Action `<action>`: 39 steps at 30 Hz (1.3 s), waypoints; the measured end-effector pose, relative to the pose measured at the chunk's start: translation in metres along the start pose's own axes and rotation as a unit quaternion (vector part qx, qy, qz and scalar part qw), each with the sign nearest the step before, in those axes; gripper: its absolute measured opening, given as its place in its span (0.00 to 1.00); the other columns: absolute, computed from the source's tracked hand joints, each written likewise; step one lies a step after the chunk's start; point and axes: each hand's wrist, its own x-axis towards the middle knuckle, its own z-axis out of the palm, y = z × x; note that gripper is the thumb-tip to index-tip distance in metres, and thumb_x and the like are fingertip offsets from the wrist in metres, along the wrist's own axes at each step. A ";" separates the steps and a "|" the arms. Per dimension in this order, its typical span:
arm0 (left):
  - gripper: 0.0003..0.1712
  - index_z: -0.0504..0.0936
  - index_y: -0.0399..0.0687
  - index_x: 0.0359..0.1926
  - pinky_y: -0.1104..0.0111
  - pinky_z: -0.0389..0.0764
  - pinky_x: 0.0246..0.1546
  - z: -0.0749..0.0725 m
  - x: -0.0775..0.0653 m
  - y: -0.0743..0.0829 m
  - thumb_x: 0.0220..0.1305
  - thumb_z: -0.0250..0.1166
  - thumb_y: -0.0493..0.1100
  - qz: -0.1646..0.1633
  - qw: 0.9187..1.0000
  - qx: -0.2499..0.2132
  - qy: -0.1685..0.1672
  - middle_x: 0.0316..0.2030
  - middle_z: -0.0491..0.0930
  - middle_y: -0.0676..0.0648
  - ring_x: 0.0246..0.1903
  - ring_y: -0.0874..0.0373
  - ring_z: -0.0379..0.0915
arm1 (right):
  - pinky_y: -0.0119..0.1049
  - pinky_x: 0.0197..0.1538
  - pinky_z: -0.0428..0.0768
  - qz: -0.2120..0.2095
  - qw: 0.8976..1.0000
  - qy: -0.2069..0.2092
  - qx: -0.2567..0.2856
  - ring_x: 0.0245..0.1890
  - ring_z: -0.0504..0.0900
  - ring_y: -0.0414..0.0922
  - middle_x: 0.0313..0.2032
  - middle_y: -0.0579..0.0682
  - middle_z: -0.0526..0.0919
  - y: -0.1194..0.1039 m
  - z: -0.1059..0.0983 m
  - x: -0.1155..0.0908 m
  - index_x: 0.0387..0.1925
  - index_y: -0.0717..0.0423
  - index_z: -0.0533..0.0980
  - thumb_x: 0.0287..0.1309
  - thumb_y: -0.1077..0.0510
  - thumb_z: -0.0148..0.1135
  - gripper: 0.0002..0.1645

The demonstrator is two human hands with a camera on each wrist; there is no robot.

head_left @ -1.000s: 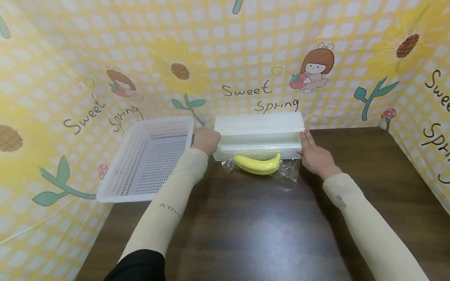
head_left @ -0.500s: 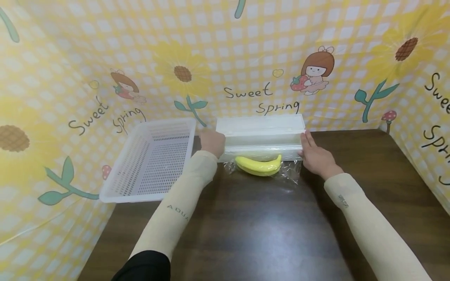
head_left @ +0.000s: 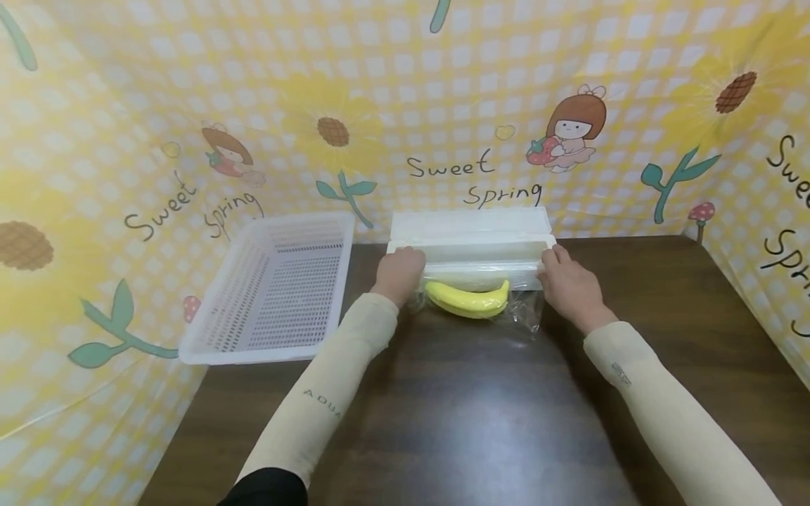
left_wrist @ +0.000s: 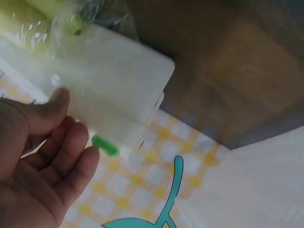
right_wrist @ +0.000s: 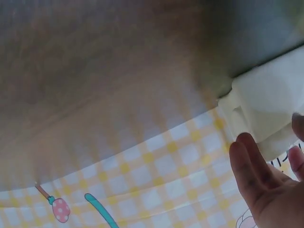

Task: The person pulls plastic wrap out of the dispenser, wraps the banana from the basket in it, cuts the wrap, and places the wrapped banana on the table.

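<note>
A white cling film dispenser (head_left: 471, 225) lies at the table's back, its lid tipped back. In front of it is a yellow banana (head_left: 468, 300) under clear cling film (head_left: 525, 309) drawn from the dispenser. My left hand (head_left: 401, 273) is at the left part of its front edge, thumb and fingertips pinching the film there; the left wrist view shows a small green piece (left_wrist: 105, 145) beside the fingertips. With my right hand (head_left: 571, 287) I hold the dispenser's right end, thumb (right_wrist: 298, 124) on the front face and fingers (right_wrist: 244, 149) against the end.
A white perforated basket (head_left: 344, 281) stands left of the dispenser, close to my left forearm. A yellow checked cloth (head_left: 443, 84) rises behind the brown table (head_left: 481, 407) and along both sides.
My left hand has moved right from the dispenser's left end onto its front edge. The right fingers have bent more over the right end. Dispenser and banana stay nearly in place.
</note>
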 end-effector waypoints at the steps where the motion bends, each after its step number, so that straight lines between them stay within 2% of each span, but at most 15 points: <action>1: 0.10 0.82 0.40 0.38 0.56 0.84 0.32 0.002 -0.001 0.001 0.71 0.56 0.28 0.004 1.000 0.003 0.003 0.36 0.82 0.41 0.34 0.48 0.80 | 0.52 0.19 0.73 -0.003 1.000 0.010 -0.002 0.23 0.76 0.59 0.51 0.67 0.70 0.000 0.001 -0.002 0.44 0.64 0.64 0.67 0.62 0.61 0.15; 4: 0.07 0.81 0.40 0.39 0.56 0.84 0.32 0.005 -0.003 0.003 0.71 0.58 0.30 0.005 1.000 0.006 0.009 0.35 0.81 0.41 0.32 0.48 0.80 | 0.55 0.19 0.73 -0.014 0.999 0.048 -0.011 0.25 0.76 0.62 0.52 0.68 0.70 -0.001 0.005 -0.006 0.39 0.64 0.64 0.65 0.64 0.62 0.13; 7: 0.05 0.81 0.40 0.41 0.55 0.84 0.31 0.003 -0.006 0.004 0.69 0.59 0.31 -0.009 1.000 -0.007 0.003 0.36 0.81 0.41 0.33 0.47 0.80 | 0.57 0.20 0.73 -0.021 0.997 0.076 -0.019 0.26 0.75 0.63 0.50 0.65 0.71 -0.001 0.006 -0.009 0.36 0.64 0.66 0.65 0.66 0.61 0.11; 12: 0.09 0.80 0.39 0.45 0.53 0.83 0.34 -0.001 -0.010 0.000 0.68 0.57 0.35 -0.031 0.997 -0.063 -0.029 0.39 0.79 0.41 0.38 0.46 0.79 | 0.59 0.24 0.75 -0.024 0.995 0.095 -0.023 0.30 0.77 0.67 0.48 0.67 0.74 -0.004 0.007 -0.013 0.34 0.66 0.67 0.63 0.68 0.61 0.09; 15: 0.09 0.79 0.39 0.45 0.53 0.82 0.35 0.000 -0.016 -0.005 0.70 0.56 0.38 -0.041 0.994 -0.090 -0.036 0.41 0.78 0.41 0.40 0.45 0.77 | 0.59 0.25 0.76 -0.034 0.993 0.109 -0.019 0.32 0.77 0.68 0.47 0.68 0.75 -0.005 0.008 -0.015 0.34 0.67 0.67 0.62 0.70 0.61 0.09; 17: 0.08 0.78 0.40 0.43 0.54 0.82 0.36 0.002 -0.020 -0.008 0.70 0.56 0.39 -0.040 0.994 -0.093 -0.035 0.41 0.77 0.42 0.40 0.46 0.76 | 0.59 0.26 0.76 -0.040 0.992 0.116 -0.017 0.32 0.76 0.67 0.44 0.66 0.76 -0.006 0.008 -0.015 0.33 0.66 0.68 0.61 0.71 0.61 0.09; 20: 0.05 0.76 0.42 0.37 0.56 0.80 0.33 0.007 -0.026 -0.013 0.70 0.55 0.38 -0.031 0.995 -0.088 -0.025 0.38 0.75 0.43 0.37 0.47 0.74 | 0.59 0.29 0.75 -0.040 0.992 0.123 -0.013 0.32 0.75 0.66 0.41 0.64 0.75 -0.008 0.008 -0.015 0.32 0.66 0.68 0.61 0.70 0.61 0.08; 24: 0.07 0.74 0.42 0.34 0.57 0.78 0.31 0.011 -0.032 -0.016 0.71 0.54 0.37 -0.011 0.997 -0.082 0.008 0.34 0.72 0.44 0.35 0.48 0.71 | 0.62 0.36 0.75 -0.042 0.989 0.139 -0.010 0.39 0.76 0.68 0.44 0.66 0.76 -0.011 0.007 -0.017 0.32 0.67 0.69 0.59 0.69 0.61 0.07; 29: 0.08 0.75 0.42 0.34 0.58 0.78 0.31 0.015 -0.033 -0.017 0.72 0.56 0.38 0.007 0.997 -0.067 0.039 0.33 0.72 0.45 0.33 0.49 0.71 | 0.62 0.38 0.75 -0.095 0.982 0.163 -0.007 0.40 0.76 0.69 0.42 0.67 0.78 -0.014 0.010 -0.016 0.31 0.66 0.70 0.57 0.69 0.63 0.08; 33: 0.07 0.75 0.43 0.33 0.59 0.78 0.33 0.017 -0.032 -0.018 0.71 0.58 0.38 0.014 0.997 -0.068 0.041 0.33 0.71 0.46 0.34 0.50 0.71 | 0.63 0.39 0.74 -0.122 0.980 0.159 -0.018 0.42 0.75 0.69 0.42 0.68 0.77 -0.015 0.015 -0.013 0.35 0.66 0.71 0.53 0.68 0.67 0.13; 39: 0.07 0.72 0.46 0.31 0.59 0.76 0.36 0.021 -0.032 -0.018 0.67 0.60 0.38 0.021 0.996 -0.081 0.042 0.34 0.70 0.48 0.36 0.50 0.69 | 0.68 0.51 0.69 -0.097 0.990 0.099 -0.027 0.58 0.68 0.70 0.57 0.73 0.69 -0.017 0.020 -0.012 0.48 0.65 0.71 0.49 0.62 0.74 0.27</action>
